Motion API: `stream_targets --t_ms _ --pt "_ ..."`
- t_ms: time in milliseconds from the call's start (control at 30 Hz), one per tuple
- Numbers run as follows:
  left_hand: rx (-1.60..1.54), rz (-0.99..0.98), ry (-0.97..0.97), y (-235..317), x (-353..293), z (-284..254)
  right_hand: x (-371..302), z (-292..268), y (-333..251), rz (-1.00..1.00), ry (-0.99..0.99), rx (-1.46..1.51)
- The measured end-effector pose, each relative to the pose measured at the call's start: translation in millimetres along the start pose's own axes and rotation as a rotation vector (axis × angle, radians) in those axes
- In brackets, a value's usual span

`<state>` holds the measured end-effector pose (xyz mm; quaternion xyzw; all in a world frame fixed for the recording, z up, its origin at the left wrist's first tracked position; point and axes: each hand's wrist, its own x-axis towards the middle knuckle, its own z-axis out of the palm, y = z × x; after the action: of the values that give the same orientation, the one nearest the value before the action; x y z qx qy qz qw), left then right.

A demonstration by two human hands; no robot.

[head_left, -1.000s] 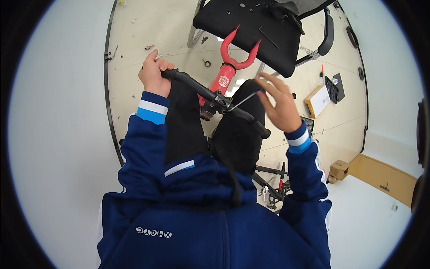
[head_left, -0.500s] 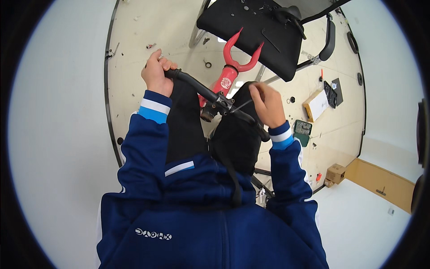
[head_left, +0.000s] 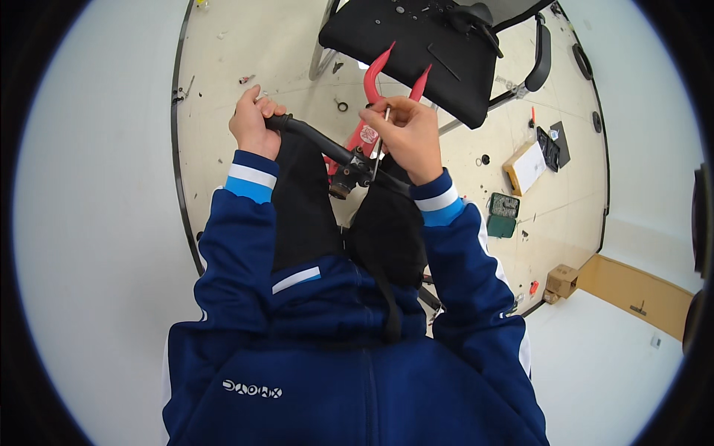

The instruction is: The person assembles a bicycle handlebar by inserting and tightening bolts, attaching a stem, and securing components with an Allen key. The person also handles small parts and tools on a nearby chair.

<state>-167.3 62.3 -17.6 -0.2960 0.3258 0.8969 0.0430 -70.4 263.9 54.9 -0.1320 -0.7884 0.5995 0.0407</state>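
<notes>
My left hand (head_left: 254,125) is closed round the left end of a black handlebar (head_left: 320,140), which lies across my thighs. A black stem clamp (head_left: 358,169) with bolts grips the bar's middle, beside a red bicycle frame part (head_left: 366,135) whose two pointed prongs reach toward the chair. My right hand (head_left: 413,140) pinches a thin metal hex key (head_left: 377,160) between thumb and fingers. The key's lower end meets the clamp; whether it sits in a bolt I cannot tell. My right hand and wrist hide part of the bar's right side.
Ahead stands a chair with a black seat (head_left: 372,28), carrying small parts, another hex key (head_left: 444,62) and a black bicycle saddle (head_left: 472,16). On the floor to the right are a white-topped box (head_left: 525,173), a green case (head_left: 502,225) and a cardboard box (head_left: 561,281).
My right hand has moved left and up, from above the bar's right side to over the clamp. The hex key now stands more upright. My left hand keeps its grip.
</notes>
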Motion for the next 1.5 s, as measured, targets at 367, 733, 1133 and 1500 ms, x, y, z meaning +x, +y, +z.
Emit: stream_targets --t_ms 367,733,1133,1500 --pt "0.029 0.021 0.004 -1 0 3 -20 40 -12 -0.641 -0.049 -0.6" --pt "0.067 0.025 -0.019 3 -5 8 -86 57 -25 -0.856 -0.318 -0.563" --pt "0.042 -0.008 -0.043 4 -4 8 -162 -63 12 -0.7 -0.188 -0.872" --pt "0.092 0.004 -0.076 9 -12 18 -49 -31 10 -0.455 -0.055 -0.42"
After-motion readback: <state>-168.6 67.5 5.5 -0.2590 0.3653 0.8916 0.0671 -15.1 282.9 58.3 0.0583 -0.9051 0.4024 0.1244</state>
